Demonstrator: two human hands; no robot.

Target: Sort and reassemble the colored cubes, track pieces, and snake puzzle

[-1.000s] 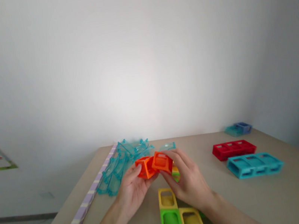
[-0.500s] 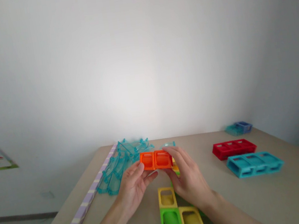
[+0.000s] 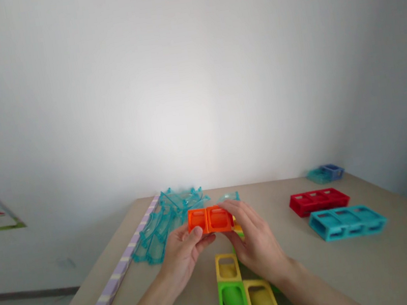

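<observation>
An orange block of joined hollow cubes (image 3: 219, 219), two of its openings facing me, is held up above the table between both hands. My left hand (image 3: 183, 251) grips its left end, the thumb across the lower front edge. On the right end, my right hand (image 3: 254, 240) pinches it, fingers on top and thumb below. Under and in front of the hands stand yellow blocks (image 3: 260, 282) and green blocks (image 3: 233, 302) set together. Part of that group is hidden behind my right hand.
Clear teal curved track pieces (image 3: 164, 223) lie heaped at the left back. To the right are a red three-cube block (image 3: 319, 201) and a teal three-cube block (image 3: 348, 222). A blue block (image 3: 331, 172) sits in the far right corner. Striped padding (image 3: 118, 273) runs along the table's left edge.
The orange block has shifted slightly left and down, still in both hands. My left thumb has moved lower and inward on its front.
</observation>
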